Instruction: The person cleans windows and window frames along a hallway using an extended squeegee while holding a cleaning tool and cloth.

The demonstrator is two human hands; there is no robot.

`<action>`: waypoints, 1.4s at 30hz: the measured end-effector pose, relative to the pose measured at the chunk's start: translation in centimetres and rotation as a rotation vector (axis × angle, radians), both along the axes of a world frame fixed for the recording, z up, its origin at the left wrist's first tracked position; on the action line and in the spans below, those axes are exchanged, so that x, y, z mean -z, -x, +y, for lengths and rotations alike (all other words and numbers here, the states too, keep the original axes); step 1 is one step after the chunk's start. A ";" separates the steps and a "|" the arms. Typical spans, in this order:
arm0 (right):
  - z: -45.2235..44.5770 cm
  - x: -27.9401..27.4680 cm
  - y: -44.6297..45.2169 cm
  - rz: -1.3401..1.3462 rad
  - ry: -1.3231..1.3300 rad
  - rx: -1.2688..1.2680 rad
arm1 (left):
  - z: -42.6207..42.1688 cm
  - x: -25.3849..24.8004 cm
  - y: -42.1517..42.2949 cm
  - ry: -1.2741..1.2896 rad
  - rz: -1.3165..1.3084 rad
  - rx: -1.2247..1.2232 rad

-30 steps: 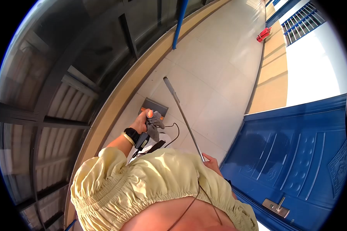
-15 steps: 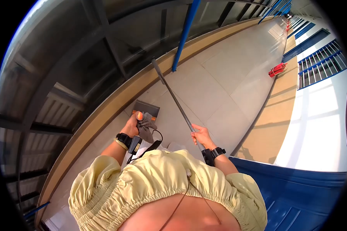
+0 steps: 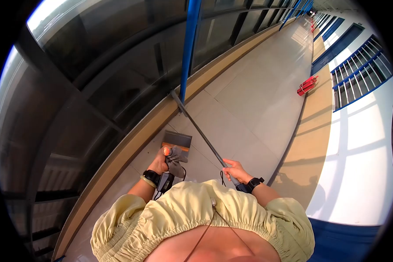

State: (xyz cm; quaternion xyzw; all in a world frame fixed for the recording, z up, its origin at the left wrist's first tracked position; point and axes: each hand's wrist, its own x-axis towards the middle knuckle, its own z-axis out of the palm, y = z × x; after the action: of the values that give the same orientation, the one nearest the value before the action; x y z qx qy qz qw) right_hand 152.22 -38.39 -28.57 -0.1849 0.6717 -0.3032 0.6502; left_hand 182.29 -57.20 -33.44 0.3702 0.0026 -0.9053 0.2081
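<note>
My left hand [image 3: 158, 162] is closed round an orange-tipped handle, with a grey cloth [image 3: 176, 161] bunched against it. Just past that hand is a dustpan [image 3: 177, 143], dark grey with an orange part. My right hand [image 3: 237, 170] is wrapped round a long grey pole [image 3: 204, 137]. The pole slants away to the upper left, and its narrow dark head [image 3: 178, 103] lies at the low tan ledge, close to the foot of a blue post. Black straps with small devices sit on both wrists.
Dark glass panels and the tan ledge [image 3: 131, 148] run along the left, with a blue post [image 3: 188, 52]. Pale tiled floor [image 3: 244, 91] stretches ahead. Red extinguishers [image 3: 307, 85] stand by the right wall, near a barred window [image 3: 361, 73]. A blue door [image 3: 345, 240] is at lower right.
The view has turned towards the corridor. My right hand has come forward with the pole, whose head now reaches the ledge by the post. The dustpan stays by my left hand.
</note>
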 end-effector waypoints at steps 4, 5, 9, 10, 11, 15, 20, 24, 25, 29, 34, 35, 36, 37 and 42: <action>3.4 -2.1 6.3 0.060 -0.098 -0.026 | -2.7 -0.3 5.6 -0.047 -0.085 0.056; 3.7 -1.5 7.8 0.075 -0.098 -0.029 | -3.3 -0.4 6.8 -0.040 -0.105 0.084; 4.4 0.9 15.5 0.165 -0.116 0.039 | -5.2 1.9 13.8 -0.045 -0.057 0.081; 4.6 0.8 17.7 0.154 -0.124 0.085 | -5.3 2.3 15.8 -0.033 0.061 0.047; 4.2 0.8 20.0 0.143 -0.122 0.143 | -6.0 2.7 18.0 -0.020 -0.001 0.011; 2.1 -0.8 27.4 0.093 -0.055 0.285 | -9.5 3.6 24.7 -0.046 -0.105 -0.072; -5.5 -1.1 35.5 0.012 0.054 0.378 | -13.5 6.0 32.4 0.001 -0.040 -0.071; -15.1 0.4 40.0 -0.042 0.097 0.433 | -17.8 4.1 38.7 -0.055 -0.081 -0.104; -17.5 1.0 41.9 -0.051 0.097 0.434 | -19.0 3.0 40.9 -0.066 -0.123 -0.120; -24.5 3.2 50.3 -0.077 0.089 0.430 | -25.0 4.6 49.3 0.004 -0.074 -0.084; -30.6 1.9 59.0 -0.009 0.056 0.329 | -31.9 4.6 58.4 -0.044 -0.045 -0.116; -32.1 1.5 61.0 0.010 0.057 0.320 | -33.9 4.8 60.7 -0.033 -0.035 -0.103; -33.3 1.4 62.7 0.033 0.052 0.274 | -35.0 4.5 62.5 -0.029 -0.002 -0.060; -33.8 1.2 64.2 0.037 0.042 0.272 | -36.0 3.8 64.4 -0.027 0.030 -0.020; -40.6 -0.4 72.3 0.011 -0.004 0.320 | -43.6 3.0 75.5 -0.057 0.128 0.070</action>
State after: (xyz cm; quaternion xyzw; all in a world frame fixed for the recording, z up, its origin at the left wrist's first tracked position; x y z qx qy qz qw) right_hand 79.94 -78.97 -28.15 -0.0756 0.6968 -0.4006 0.5902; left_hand 106.82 -100.84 -36.39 0.3171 0.0289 -0.9335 0.1649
